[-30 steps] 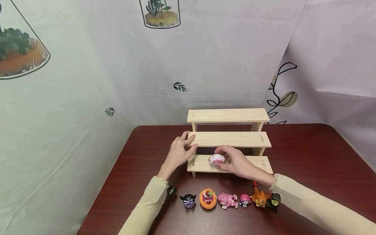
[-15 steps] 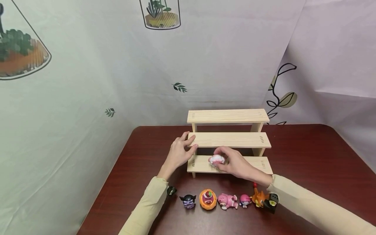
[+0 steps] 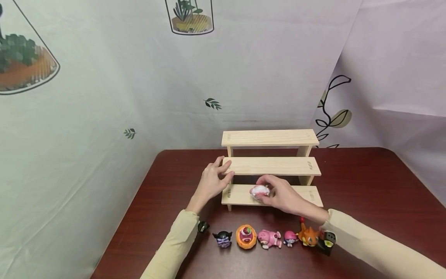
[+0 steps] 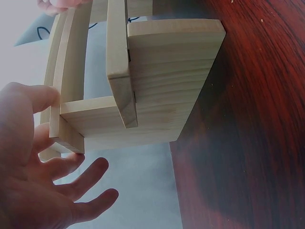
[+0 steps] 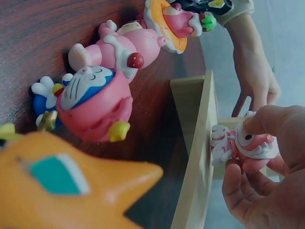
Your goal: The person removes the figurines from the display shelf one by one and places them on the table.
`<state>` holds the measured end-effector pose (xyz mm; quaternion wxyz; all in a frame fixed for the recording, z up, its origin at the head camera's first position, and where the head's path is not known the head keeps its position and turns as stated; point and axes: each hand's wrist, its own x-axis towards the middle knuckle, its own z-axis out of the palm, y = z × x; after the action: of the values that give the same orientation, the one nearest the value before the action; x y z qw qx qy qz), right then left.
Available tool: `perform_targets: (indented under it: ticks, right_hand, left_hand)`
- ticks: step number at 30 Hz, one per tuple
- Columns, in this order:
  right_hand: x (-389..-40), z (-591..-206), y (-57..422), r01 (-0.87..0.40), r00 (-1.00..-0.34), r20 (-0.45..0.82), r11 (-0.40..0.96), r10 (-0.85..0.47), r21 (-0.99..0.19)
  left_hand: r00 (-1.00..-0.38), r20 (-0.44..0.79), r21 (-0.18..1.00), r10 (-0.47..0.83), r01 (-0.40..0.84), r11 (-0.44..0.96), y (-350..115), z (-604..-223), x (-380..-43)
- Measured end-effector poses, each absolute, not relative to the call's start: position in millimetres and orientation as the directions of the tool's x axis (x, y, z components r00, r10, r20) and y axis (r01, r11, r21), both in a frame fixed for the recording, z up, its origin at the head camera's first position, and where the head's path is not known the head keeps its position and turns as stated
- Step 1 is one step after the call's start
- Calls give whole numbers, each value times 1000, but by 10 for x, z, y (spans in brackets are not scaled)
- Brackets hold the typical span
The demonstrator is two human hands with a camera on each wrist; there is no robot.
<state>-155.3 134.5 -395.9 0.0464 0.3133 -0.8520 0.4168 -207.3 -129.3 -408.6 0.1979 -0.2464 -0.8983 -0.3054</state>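
Observation:
My left hand (image 3: 210, 181) grips the left end of the middle board of a three-step wooden display shelf (image 3: 273, 166). In the left wrist view the thumb lies on the board (image 4: 55, 114) and the other fingers are around its end, two of them stretched free. Above the lowest step my right hand (image 3: 285, 197) holds a small pink and white figurine (image 3: 259, 190) between thumb and fingers. Seen from the right wrist, that figurine (image 5: 252, 148) has its white-and-pink-patterned base at the step's surface and its round, pink head inside my grip.
Along the table (image 3: 167, 252) in front of the shelf lie a black and purple figurine (image 3: 223, 239), an orange ring-shaped toy (image 3: 246, 237), a pink figurine on its back (image 3: 269, 238), a small pink-headed figurine (image 3: 290, 238) and an orange one (image 3: 308, 236). A patterned cloth (image 3: 271, 69) hangs behind.
My right hand and the figurine have shifted slightly to the right over the lowest step. The left hand keeps its place on the middle board.

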Motion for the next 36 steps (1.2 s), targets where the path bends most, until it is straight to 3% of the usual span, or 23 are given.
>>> perform_targets:
  ticks: [20,36]
  right_hand:
    - [-1406,-3894,1711,-613,-773,395,425,-497,-666]
    - [-1205,-3790,2175,-582,-811,409,500,-419,-642]
  left_hand:
    - [-805,499,453,320,557,696,-1307,-4080,-2044]
    - [-802,503,452,323,562,692,-1292,-4074,-2063]
